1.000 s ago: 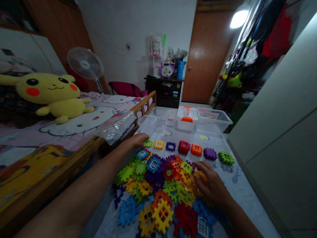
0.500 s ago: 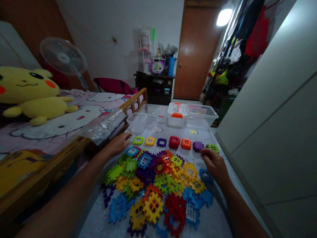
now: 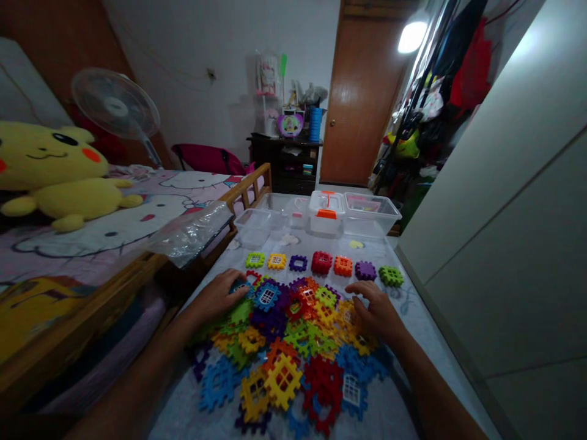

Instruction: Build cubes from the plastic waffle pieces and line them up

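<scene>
A pile of colourful notched plastic building pieces (image 3: 275,330) lies on the cloth-covered table in front of me. My left hand (image 3: 223,294) is at the pile's upper left edge, fingers stretched out over a blue window piece (image 3: 241,286); whether they touch it I cannot tell. Fingers apart and holding nothing, my right hand (image 3: 373,307) hovers over the yellow pieces (image 3: 347,313) on the right side and partly hides them. Behind the pile runs a row of sorted pieces, among them a red stack (image 3: 321,263), an orange one (image 3: 343,266), a purple one (image 3: 365,270) and a green one (image 3: 391,276).
Clear plastic boxes (image 3: 254,227) and a lidded box with orange latches (image 3: 326,214) stand at the table's far end. A wooden bed rail (image 3: 247,183) with a plastic bag (image 3: 197,232) borders the left. A pale cabinet (image 3: 495,244) is on the right.
Both hands have come nearer to me and inward, from the ends of the row to over the pile. The green piece at the row's right end now shows fully. The pieces look unmoved.
</scene>
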`<action>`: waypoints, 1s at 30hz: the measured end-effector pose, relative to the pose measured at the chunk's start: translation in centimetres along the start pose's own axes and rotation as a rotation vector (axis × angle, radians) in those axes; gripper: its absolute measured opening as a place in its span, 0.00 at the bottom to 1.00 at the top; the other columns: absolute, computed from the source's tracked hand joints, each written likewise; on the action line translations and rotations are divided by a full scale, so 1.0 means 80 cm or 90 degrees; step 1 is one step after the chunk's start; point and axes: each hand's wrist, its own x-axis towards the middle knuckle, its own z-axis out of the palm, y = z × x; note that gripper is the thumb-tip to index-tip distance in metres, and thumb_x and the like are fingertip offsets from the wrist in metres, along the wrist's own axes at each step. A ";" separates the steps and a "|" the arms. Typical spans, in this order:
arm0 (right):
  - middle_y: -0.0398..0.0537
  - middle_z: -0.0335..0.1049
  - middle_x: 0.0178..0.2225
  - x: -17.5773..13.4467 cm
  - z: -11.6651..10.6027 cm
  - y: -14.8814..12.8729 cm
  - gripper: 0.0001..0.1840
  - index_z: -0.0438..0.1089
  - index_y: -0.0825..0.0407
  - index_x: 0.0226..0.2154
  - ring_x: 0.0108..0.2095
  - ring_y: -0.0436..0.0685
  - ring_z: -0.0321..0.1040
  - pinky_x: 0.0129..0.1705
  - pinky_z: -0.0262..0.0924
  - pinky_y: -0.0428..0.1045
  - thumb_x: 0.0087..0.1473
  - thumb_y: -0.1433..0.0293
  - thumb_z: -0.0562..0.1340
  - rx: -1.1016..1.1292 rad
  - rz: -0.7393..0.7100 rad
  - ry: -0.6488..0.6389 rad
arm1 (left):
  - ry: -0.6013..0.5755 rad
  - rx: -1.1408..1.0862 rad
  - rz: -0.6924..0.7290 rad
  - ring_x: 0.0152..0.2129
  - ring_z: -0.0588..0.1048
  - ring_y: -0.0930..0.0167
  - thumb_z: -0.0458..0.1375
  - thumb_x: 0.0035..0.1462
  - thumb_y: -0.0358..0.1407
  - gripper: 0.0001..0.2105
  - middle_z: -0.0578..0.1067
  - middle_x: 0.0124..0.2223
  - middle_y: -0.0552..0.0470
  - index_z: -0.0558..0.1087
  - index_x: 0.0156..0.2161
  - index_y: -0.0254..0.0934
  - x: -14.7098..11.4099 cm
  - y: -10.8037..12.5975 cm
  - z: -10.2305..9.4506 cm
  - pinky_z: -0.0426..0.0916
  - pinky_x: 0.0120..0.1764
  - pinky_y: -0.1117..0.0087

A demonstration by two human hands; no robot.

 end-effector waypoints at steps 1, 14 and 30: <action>0.51 0.74 0.38 0.000 -0.004 0.004 0.14 0.71 0.51 0.37 0.41 0.59 0.68 0.45 0.62 0.56 0.50 0.76 0.53 -0.009 0.011 0.006 | -0.002 -0.002 -0.004 0.44 0.73 0.60 0.52 0.55 0.51 0.20 0.75 0.44 0.44 0.73 0.41 0.36 0.000 0.000 0.000 0.66 0.49 0.62; 0.51 0.68 0.39 -0.004 -0.014 -0.008 0.12 0.71 0.50 0.39 0.41 0.59 0.64 0.46 0.60 0.55 0.50 0.68 0.63 -0.103 0.036 -0.197 | 0.044 -0.032 -0.085 0.44 0.74 0.59 0.50 0.55 0.55 0.23 0.76 0.44 0.45 0.74 0.40 0.38 0.008 0.000 -0.004 0.65 0.50 0.62; 0.51 0.66 0.44 -0.005 -0.004 0.001 0.19 0.69 0.51 0.47 0.44 0.59 0.65 0.48 0.62 0.55 0.50 0.73 0.60 -0.011 0.062 -0.162 | -0.004 -0.267 -0.133 0.42 0.76 0.59 0.59 0.47 0.56 0.27 0.78 0.46 0.47 0.76 0.45 0.38 -0.009 -0.010 -0.008 0.71 0.43 0.64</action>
